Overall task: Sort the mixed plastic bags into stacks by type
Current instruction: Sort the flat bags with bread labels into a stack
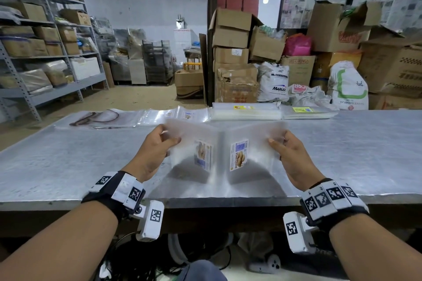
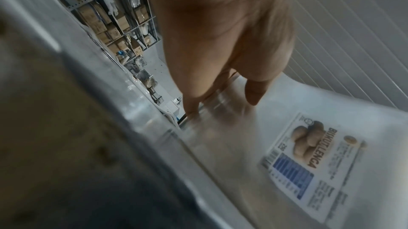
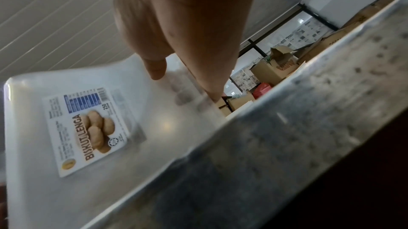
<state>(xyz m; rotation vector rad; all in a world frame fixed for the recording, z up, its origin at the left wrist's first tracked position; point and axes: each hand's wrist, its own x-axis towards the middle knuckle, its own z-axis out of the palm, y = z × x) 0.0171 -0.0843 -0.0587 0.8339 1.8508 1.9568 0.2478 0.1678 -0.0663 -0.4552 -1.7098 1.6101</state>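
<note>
Above the middle of the metal table (image 1: 68, 162) I hold two clear plastic bags, tilted and meeting like an open book. My left hand (image 1: 171, 137) pinches the upper left edge of the left bag (image 1: 189, 141), thumb in front and fingers behind. The upper right edge of the right bag (image 1: 255, 143) is pinched by my right hand (image 1: 277, 139). Each bag bears a biscuit label (image 2: 309, 159) (image 3: 86, 128). In the wrist views the left hand (image 2: 220, 40) and right hand (image 3: 187, 23) show a thumb on the film. Sorted stacks lie along the far edge.
The far edge holds a brown-printed bag (image 1: 98, 117), small-labelled clear bags (image 1: 178, 115), a thick stack with a yellow label (image 1: 246, 112) and another stack (image 1: 308, 113). Cardboard boxes and sacks (image 1: 274, 82) stand behind the table, shelving (image 1: 45, 52) to the left.
</note>
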